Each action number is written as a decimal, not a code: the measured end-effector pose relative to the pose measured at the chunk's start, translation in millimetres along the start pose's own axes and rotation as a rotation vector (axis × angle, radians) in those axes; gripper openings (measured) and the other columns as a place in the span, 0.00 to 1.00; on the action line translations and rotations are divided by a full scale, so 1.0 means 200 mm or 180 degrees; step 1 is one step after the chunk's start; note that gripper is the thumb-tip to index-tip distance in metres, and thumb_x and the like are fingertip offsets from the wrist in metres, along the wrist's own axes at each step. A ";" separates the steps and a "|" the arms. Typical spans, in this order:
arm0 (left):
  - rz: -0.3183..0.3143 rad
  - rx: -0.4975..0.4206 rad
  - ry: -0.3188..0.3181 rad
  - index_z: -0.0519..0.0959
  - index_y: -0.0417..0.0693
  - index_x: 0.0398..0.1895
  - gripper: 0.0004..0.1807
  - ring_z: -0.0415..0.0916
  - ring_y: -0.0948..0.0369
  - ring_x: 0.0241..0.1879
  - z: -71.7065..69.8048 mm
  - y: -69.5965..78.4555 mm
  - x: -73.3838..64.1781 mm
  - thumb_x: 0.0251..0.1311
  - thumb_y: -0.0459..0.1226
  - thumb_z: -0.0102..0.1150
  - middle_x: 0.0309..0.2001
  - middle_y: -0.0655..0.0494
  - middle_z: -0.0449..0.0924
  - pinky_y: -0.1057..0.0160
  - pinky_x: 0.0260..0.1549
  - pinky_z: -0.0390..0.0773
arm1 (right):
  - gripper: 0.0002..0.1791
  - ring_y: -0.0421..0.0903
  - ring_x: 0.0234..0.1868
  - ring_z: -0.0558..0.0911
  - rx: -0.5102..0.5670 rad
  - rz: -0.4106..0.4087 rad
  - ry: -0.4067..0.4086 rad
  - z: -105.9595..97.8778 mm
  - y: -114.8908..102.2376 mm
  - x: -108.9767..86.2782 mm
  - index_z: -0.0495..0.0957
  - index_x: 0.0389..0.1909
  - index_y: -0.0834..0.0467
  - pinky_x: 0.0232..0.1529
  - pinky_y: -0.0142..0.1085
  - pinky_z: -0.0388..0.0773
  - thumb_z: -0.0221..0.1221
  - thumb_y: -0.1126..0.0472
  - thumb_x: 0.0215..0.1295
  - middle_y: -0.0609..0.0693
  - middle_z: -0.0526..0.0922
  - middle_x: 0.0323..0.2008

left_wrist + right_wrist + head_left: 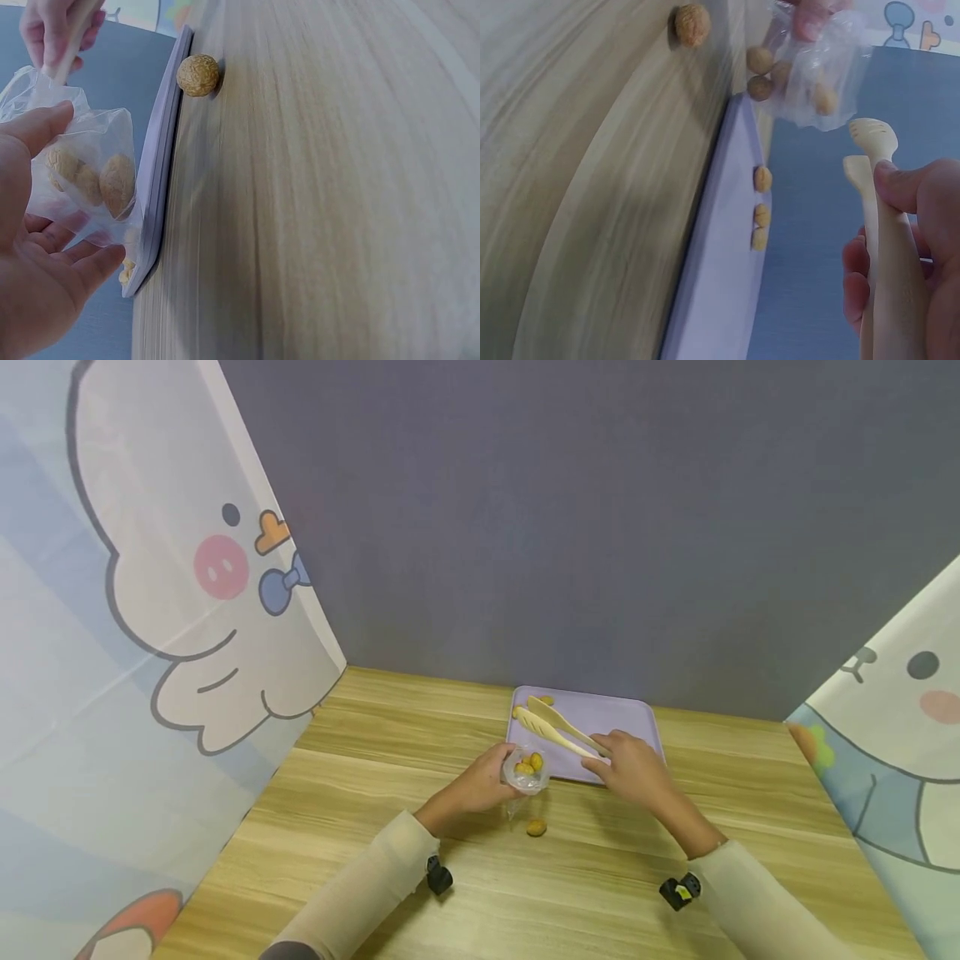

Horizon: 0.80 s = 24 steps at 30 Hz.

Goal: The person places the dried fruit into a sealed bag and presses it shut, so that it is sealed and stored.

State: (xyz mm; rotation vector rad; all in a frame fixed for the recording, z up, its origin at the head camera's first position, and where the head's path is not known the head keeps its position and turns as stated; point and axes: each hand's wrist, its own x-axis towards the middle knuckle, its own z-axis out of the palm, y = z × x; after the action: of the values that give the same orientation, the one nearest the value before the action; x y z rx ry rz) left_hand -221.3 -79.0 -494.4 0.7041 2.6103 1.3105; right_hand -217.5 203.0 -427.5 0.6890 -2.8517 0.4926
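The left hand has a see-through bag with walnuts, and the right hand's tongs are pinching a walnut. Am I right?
Not quite: the tongs in the right hand are empty; the right wrist view shows their tips apart with nothing between. The left hand does have a see-through bag with walnuts.

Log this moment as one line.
left hand: holds bag of walnuts | right hand: holds tongs | tray: more walnuts | table: one loose walnut

Long cream sleeves (360, 885), small black wrist cameras (439, 876), a yellow mark (682, 891) on the right one, possibly a label
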 end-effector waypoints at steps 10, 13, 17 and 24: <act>0.0007 0.0023 0.0006 0.68 0.43 0.69 0.40 0.72 0.54 0.65 0.00 0.01 0.00 0.54 0.43 0.74 0.64 0.48 0.74 0.49 0.68 0.71 | 0.24 0.47 0.31 0.78 0.0073 0.0214 0.0004 0.09 0.03 0.09 0.83 0.56 0.63 0.33 0.47 0.76 0.67 0.51 0.66 0.53 0.83 0.32; -0.0013 0.0005 -0.0006 0.68 0.43 0.69 0.40 0.72 0.54 0.65 0.00 0.00 0.00 0.54 0.43 0.74 0.64 0.49 0.74 0.49 0.68 0.71 | 0.21 0.47 0.30 0.77 0.0080 0.0266 0.0003 0.10 0.03 0.12 0.84 0.53 0.62 0.32 0.47 0.75 0.67 0.52 0.66 0.52 0.81 0.29; -0.0026 -0.0004 -0.0013 0.68 0.44 0.69 0.40 0.72 0.54 0.65 0.01 -0.01 0.00 0.55 0.44 0.74 0.64 0.49 0.74 0.50 0.69 0.71 | 0.19 0.50 0.31 0.79 0.0061 0.0303 -0.0002 0.14 0.04 0.15 0.85 0.50 0.61 0.33 0.50 0.77 0.67 0.52 0.66 0.52 0.82 0.29; -0.0037 -0.0017 -0.0006 0.68 0.44 0.69 0.40 0.72 0.54 0.66 0.01 0.00 0.00 0.55 0.44 0.74 0.64 0.49 0.74 0.50 0.69 0.71 | 0.22 0.55 0.36 0.83 -0.0006 0.0413 -0.0081 0.20 0.05 0.20 0.84 0.53 0.60 0.37 0.54 0.80 0.66 0.49 0.66 0.56 0.84 0.32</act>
State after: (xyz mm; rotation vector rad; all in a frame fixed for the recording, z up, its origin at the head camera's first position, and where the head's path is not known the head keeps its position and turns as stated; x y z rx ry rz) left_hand -220.8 -78.2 -495.6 0.6879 2.6042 1.3125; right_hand -260.1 180.2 -458.5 0.5157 -2.9334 0.5031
